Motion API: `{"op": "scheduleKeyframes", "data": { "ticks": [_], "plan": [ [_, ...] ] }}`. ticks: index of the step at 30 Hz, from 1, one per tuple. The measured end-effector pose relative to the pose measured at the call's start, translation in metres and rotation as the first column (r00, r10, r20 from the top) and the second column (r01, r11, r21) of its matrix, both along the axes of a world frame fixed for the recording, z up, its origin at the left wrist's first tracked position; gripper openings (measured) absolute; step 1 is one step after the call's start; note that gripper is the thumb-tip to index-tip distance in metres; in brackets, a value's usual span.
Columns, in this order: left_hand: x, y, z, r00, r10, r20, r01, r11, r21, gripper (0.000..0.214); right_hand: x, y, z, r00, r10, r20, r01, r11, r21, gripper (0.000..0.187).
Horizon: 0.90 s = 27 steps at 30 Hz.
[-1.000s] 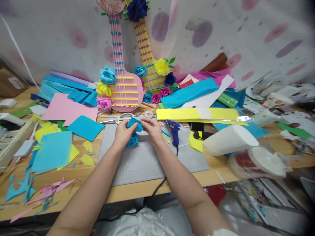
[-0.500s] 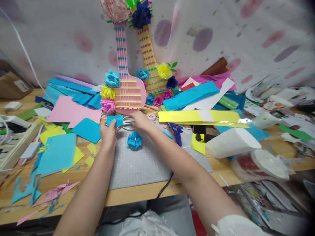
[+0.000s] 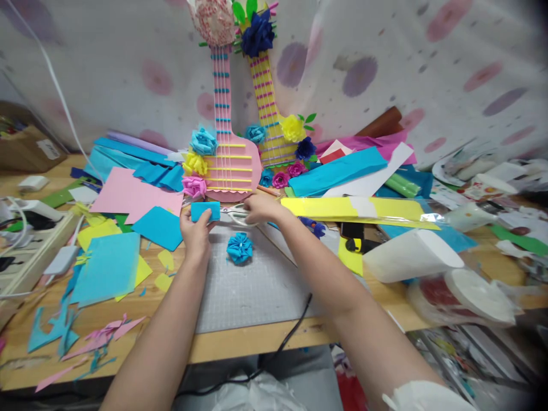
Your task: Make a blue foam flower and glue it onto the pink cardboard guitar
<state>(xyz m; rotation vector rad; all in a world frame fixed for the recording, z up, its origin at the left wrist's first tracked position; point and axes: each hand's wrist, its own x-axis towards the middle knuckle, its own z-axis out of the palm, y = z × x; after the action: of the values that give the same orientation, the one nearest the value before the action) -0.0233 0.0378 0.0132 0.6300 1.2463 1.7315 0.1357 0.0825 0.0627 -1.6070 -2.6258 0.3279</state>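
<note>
Between the thumb and fingers of my left hand (image 3: 196,231) is a small blue paper rectangle (image 3: 205,212). My right hand (image 3: 262,209) is closed on the handles of a pair of scissors (image 3: 234,213), whose blades point left at the paper's right edge. Whether the blades touch the paper I cannot tell. Just below both hands, a blue paper flower (image 3: 240,248) lies on the grey cutting mat (image 3: 257,297). Behind them a pink paper guitar (image 3: 233,165) and a yellow one (image 3: 274,137) lean against the patterned curtain, both trimmed with paper flowers.
A blue glue gun (image 3: 312,227) lies right of my right forearm, its black cable (image 3: 295,325) crossing the table edge. A yellow paper pack (image 3: 355,211) and a white roll (image 3: 413,256) are on the right. Blue sheets (image 3: 107,268) and pink scraps (image 3: 103,337) cover the left.
The view has shifted slightly, so most things appear further right. My right hand has drawn a little away from the left hand, and more of the scissors shows between them.
</note>
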Motion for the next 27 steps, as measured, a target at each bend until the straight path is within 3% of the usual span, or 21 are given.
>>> {"op": "scheduleKeyframes", "data": {
  "ticks": [3, 5, 7, 9, 13, 18, 23, 27],
  "plan": [
    [0.005, -0.003, 0.003, 0.998, -0.048, 0.042, 0.046, 0.998, 0.040, 0.041, 0.033, -0.011, 0.003, 0.964, -0.100, -0.246, 0.045, 0.975, -0.219, 0.013],
    [0.009, -0.005, 0.004, 0.995, -0.076, 0.058, 0.073, 0.996, 0.050, 0.043, 0.048, -0.023, -0.004, 0.853, -0.168, -0.495, -0.018, 0.937, -0.348, 0.007],
    [0.012, -0.007, 0.006, 0.992, -0.098, 0.082, 0.095, 0.995, 0.039, 0.045, 0.053, -0.036, -0.018, 0.705, -0.227, -0.672, -0.054, 0.927, -0.370, 0.014],
    [0.014, -0.008, 0.006, 0.984, -0.134, 0.121, 0.132, 0.991, 0.022, 0.043, 0.052, -0.048, -0.033, 0.607, -0.235, -0.759, 0.014, 0.958, -0.285, 0.028],
    [0.015, -0.009, 0.006, 0.944, -0.218, 0.248, 0.232, 0.972, -0.030, 0.032, 0.039, -0.070, -0.050, 0.673, -0.298, -0.677, 0.191, 0.954, -0.229, 0.033],
    [0.019, -0.012, 0.013, 0.843, -0.166, 0.511, 0.262, 0.957, -0.121, 0.015, 0.022, -0.087, -0.045, 0.818, -0.295, -0.494, 0.256, 0.955, -0.146, 0.028],
    [0.026, -0.015, 0.018, 0.752, -0.155, 0.641, 0.294, 0.949, -0.116, 0.013, 0.015, -0.095, -0.045, 0.886, -0.223, -0.408, 0.216, 0.974, -0.063, 0.035],
    [0.031, -0.017, 0.016, 0.732, -0.137, 0.668, 0.230, 0.972, -0.053, 0.015, 0.016, -0.097, -0.050, 0.911, -0.189, -0.366, 0.186, 0.982, -0.044, 0.043]
  ]
}}
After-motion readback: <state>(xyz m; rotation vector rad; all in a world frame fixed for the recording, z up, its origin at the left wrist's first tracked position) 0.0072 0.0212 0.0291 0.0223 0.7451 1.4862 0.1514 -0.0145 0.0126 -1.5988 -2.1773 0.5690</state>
